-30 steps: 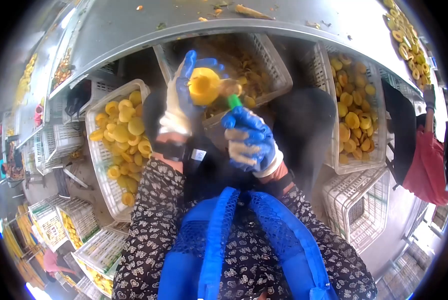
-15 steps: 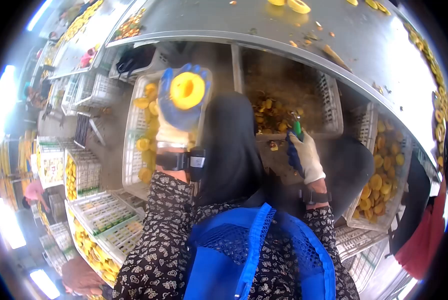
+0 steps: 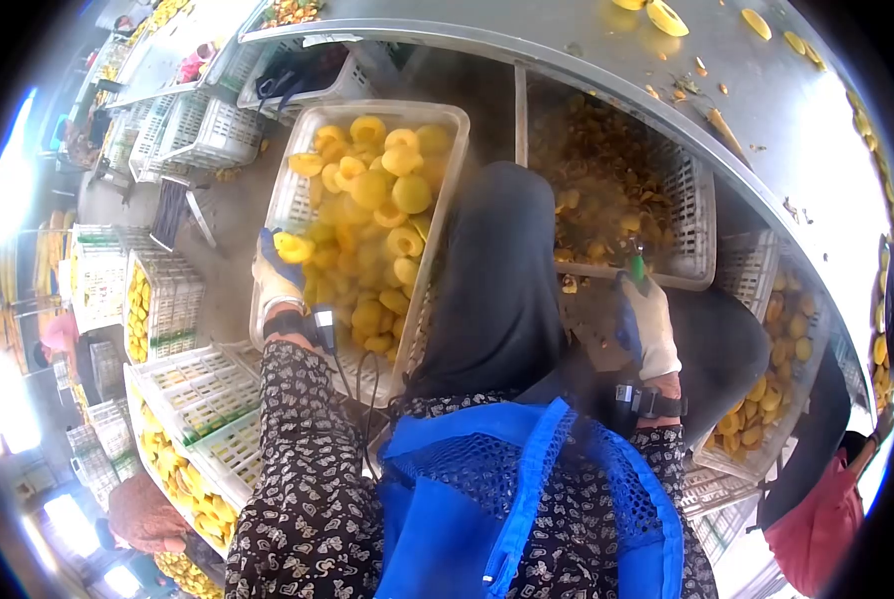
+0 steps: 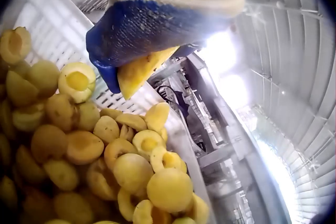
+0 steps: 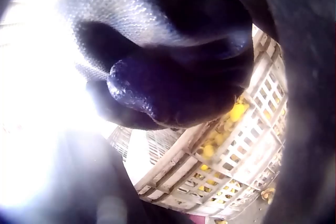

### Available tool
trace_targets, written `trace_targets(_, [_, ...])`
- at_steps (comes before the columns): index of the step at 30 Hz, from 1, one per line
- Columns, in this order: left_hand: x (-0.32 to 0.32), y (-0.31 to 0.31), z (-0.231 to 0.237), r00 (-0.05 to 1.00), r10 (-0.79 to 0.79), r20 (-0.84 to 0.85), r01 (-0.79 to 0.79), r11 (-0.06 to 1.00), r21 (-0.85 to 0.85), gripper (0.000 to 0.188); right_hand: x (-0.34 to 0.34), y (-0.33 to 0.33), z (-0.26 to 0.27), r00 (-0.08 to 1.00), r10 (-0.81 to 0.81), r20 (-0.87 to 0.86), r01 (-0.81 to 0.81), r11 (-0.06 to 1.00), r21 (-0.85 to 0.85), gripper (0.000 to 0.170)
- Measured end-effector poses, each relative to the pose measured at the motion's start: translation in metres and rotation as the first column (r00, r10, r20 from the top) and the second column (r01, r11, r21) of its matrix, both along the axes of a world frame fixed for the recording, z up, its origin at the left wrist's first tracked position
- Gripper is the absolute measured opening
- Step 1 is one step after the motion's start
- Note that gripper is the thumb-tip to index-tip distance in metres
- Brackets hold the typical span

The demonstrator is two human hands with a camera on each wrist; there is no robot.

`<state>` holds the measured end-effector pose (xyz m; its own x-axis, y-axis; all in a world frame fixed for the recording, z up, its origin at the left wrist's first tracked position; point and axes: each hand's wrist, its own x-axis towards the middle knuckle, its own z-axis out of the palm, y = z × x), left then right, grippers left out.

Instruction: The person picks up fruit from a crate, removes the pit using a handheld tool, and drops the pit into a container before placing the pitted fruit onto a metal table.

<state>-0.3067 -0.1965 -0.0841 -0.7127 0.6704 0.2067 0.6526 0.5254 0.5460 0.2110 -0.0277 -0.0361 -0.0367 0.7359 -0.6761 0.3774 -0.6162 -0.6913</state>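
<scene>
In my gloved left hand (image 3: 277, 272) is a yellow peach half (image 3: 292, 248), held over the left edge of a white crate (image 3: 459, 135) heaped with pitted peach halves (image 3: 372, 188). The left wrist view shows the blue-coated fingers (image 4: 142, 35) curled about the yellow piece (image 4: 142, 70), above the crate's rim. My gloved right hand (image 3: 650, 324) grips the green handle (image 3: 637, 268) of a small metal-tipped pitting tool, near the front rim of a scrap crate (image 3: 701, 262). Dark curled fingers (image 5: 173, 87) fill the right wrist view; the tool is hidden there.
A metal table (image 3: 557, 42) runs across the front, with peach halves and scraps on it. Another crate of peach halves (image 3: 761, 399) stands at the right, beside my knee. Stacked white crates (image 3: 202, 399) are at the left. Another person in red (image 3: 816, 529) is at the far right.
Both hands were together at the peach with the tool. Then they parted: the left carried the peach half left to the crate's far edge, while the right stays by the scrap crate.
</scene>
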Motion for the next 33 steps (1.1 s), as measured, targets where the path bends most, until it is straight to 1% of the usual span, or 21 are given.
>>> trace_targets(2, [0.012, 0.013, 0.021, 0.997, 0.072, 0.031, -0.059, 0.949, -0.309, 0.044, 0.003, -0.002, -0.011, 0.998, -0.016, -0.053, 0.015, 1.000, -0.013, 0.026])
trace_targets(3, [-0.021, 0.004, -0.019, 0.907, 0.126, 0.402, -0.130, 0.991, -0.016, 0.045, 0.008, -0.002, -0.015, 0.995, -0.051, -0.081, 0.051, 0.999, -0.002, 0.027])
trace_targets(5, [-0.032, 0.032, -0.039, 0.677, 0.044, 0.735, -0.350, 0.897, 0.269, 0.044, 0.011, -0.004, -0.011, 1.000, 0.005, 0.012, -0.006, 0.992, 0.123, 0.031])
trace_targets(6, [-0.010, 0.055, -0.009, 0.659, 0.071, 0.749, -0.438, 0.845, 0.305, 0.042, 0.011, -0.003, -0.010, 0.997, 0.029, 0.069, -0.041, 0.983, 0.180, 0.034])
trace_targets(8, [0.001, 0.101, 0.028, 0.642, 0.118, 0.758, -0.488, 0.825, 0.285, 0.044, 0.010, -0.006, -0.018, 0.993, 0.022, 0.117, -0.060, 0.942, 0.329, 0.034])
trace_targets(9, [0.008, 0.128, 0.049, 0.577, -0.104, 0.810, -0.400, 0.829, 0.391, 0.044, 0.005, -0.004, 0.005, 1.000, -0.003, 0.019, -0.001, 0.982, 0.190, 0.036])
trace_targets(10, [0.020, 0.160, 0.073, 0.608, -0.209, 0.766, -0.224, 0.880, 0.418, 0.049, 0.006, -0.004, 0.002, 1.000, -0.011, 0.003, 0.010, 0.990, 0.137, 0.036])
trace_targets(11, [0.032, 0.187, 0.097, 0.628, -0.435, 0.646, 0.105, 0.870, 0.482, 0.044, 0.005, -0.001, 0.008, 1.000, -0.001, -0.003, 0.001, 0.994, 0.106, 0.037])
trace_targets(12, [0.084, 0.226, 0.141, 0.618, -0.456, 0.640, 0.085, 0.848, 0.522, 0.041, 0.006, 0.000, 0.014, 1.000, 0.010, -0.010, -0.009, 0.998, 0.069, 0.038])
trace_targets(13, [0.121, 0.259, 0.166, 0.614, -0.518, 0.596, 0.163, 0.821, 0.547, 0.038, 0.010, -0.002, -0.009, 0.998, 0.055, 0.023, -0.057, 0.992, 0.112, 0.041])
trace_targets(14, [0.158, 0.291, 0.186, 0.628, -0.562, 0.538, 0.266, 0.805, 0.530, 0.037, 0.011, -0.003, -0.018, 0.995, 0.085, 0.046, -0.092, 0.976, 0.199, 0.043])
trace_targets(16, [0.200, 0.360, 0.198, 0.569, -0.660, 0.491, 0.468, 0.751, 0.467, 0.035, 0.009, 0.002, 0.011, 0.997, 0.047, 0.063, -0.058, 0.981, 0.187, 0.039])
trace_targets(17, [0.222, 0.393, 0.198, 0.569, -0.697, 0.436, 0.553, 0.717, 0.424, 0.036, 0.010, 0.007, 0.033, 0.991, -0.053, -0.122, 0.060, 0.997, 0.057, 0.036])
trace_targets(18, [0.233, 0.434, 0.184, 0.709, -0.683, 0.178, 0.626, 0.725, 0.289, 0.038, 0.013, 0.008, 0.029, 0.993, -0.065, -0.101, 0.076, 0.991, 0.112, 0.034])
trace_targets(21, [0.278, 0.523, 0.165, 0.731, -0.666, -0.151, 0.680, 0.730, 0.069, 0.052, 0.023, 0.012, 0.023, 0.982, -0.098, -0.161, 0.121, 0.983, 0.138, 0.036])
trace_targets(24, [0.304, 0.576, 0.149, 0.698, -0.674, -0.241, 0.669, 0.734, -0.116, 0.072, 0.032, 0.017, 0.032, 0.987, -0.104, -0.123, 0.131, 0.964, 0.233, 0.038])
trace_targets(25, [0.306, 0.587, 0.142, 0.667, -0.699, -0.258, 0.672, 0.714, -0.196, 0.078, 0.035, 0.019, 0.032, 0.978, -0.117, -0.170, 0.138, 0.984, 0.117, 0.037])
trace_targets(28, [0.290, 0.621, 0.120, 0.648, -0.722, 0.243, 0.761, 0.601, -0.244, 0.075, 0.042, 0.026, 0.053, 0.955, -0.145, -0.257, 0.182, 0.975, 0.124, 0.036])
trace_targets(29, [0.309, 0.602, 0.143, 0.666, -0.663, 0.342, 0.746, 0.592, -0.306, 0.064, 0.044, 0.026, 0.051, 0.970, -0.109, -0.218, 0.145, 0.977, 0.159, 0.035])
trace_targets(32, [0.307, 0.582, 0.141, 0.743, -0.587, 0.323, 0.664, 0.708, -0.241, 0.045, 0.043, 0.019, 0.044, 0.976, -0.098, -0.194, 0.143, 0.962, 0.232, 0.035])
trace_targets(33, [0.305, 0.574, 0.142, 0.736, -0.584, 0.341, 0.666, 0.716, -0.212, 0.044, 0.042, 0.019, 0.044, 0.977, -0.103, -0.184, 0.147, 0.958, 0.246, 0.035])
